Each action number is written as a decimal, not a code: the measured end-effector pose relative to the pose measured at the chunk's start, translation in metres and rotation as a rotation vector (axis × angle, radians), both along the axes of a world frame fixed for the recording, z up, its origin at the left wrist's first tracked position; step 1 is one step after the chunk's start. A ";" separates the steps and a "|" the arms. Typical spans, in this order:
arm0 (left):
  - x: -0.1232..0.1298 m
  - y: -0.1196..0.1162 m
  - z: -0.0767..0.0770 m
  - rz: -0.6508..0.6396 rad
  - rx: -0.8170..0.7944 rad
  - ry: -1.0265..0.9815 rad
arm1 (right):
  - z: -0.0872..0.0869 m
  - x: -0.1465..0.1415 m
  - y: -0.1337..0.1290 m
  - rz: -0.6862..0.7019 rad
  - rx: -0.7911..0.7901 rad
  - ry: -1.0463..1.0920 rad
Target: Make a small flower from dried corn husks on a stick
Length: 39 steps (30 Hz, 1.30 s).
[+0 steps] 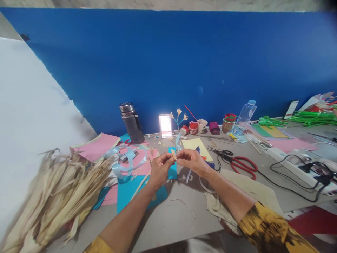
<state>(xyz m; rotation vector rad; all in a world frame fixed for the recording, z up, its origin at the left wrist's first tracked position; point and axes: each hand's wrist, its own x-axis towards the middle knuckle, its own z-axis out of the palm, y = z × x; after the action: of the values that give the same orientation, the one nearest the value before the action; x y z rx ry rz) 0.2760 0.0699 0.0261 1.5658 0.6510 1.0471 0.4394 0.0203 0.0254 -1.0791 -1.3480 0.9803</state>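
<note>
The left hand (161, 169) and right hand (193, 161) meet fingertip to fingertip, pinching a small husk flower (173, 153).

2 hands, left hand (161, 169) and right hand (193, 161), pinch a small pale husk piece (173, 154) above the worktop (181, 218), near 1 dark flask (131, 123).

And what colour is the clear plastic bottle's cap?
The cap is light blue, best in the head view.

Open table (173, 226) between 2 forearms (133, 216)
</note>
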 end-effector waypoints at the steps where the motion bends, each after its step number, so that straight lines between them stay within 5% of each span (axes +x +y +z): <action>1: 0.000 -0.001 0.001 0.007 0.004 -0.001 | -0.001 -0.001 0.000 -0.019 0.003 -0.023; 5: 0.000 -0.003 0.005 -0.055 -0.021 -0.032 | -0.003 -0.003 0.001 -0.074 0.031 -0.037; 10: -0.003 -0.001 0.007 -0.118 0.033 -0.010 | -0.003 0.003 0.002 0.030 0.044 0.032; 23: -0.003 -0.006 0.006 -0.059 0.121 0.082 | 0.002 -0.002 -0.001 -0.078 0.010 0.023; 30: 0.004 -0.012 0.000 -0.048 -0.183 -0.099 | 0.002 -0.015 -0.005 -0.332 0.108 -0.169; 34: 0.009 -0.012 -0.004 -0.051 -0.406 -0.247 | -0.001 -0.016 -0.006 -0.304 0.159 -0.312; 39: 0.005 -0.005 -0.002 0.012 -0.265 -0.168 | -0.005 -0.013 -0.003 -0.278 0.120 -0.366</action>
<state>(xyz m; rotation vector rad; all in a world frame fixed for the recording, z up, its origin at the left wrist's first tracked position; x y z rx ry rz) 0.2813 0.0645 0.0237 1.2321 0.6551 1.0429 0.4260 0.0171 0.0208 -1.3544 -1.4762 0.5062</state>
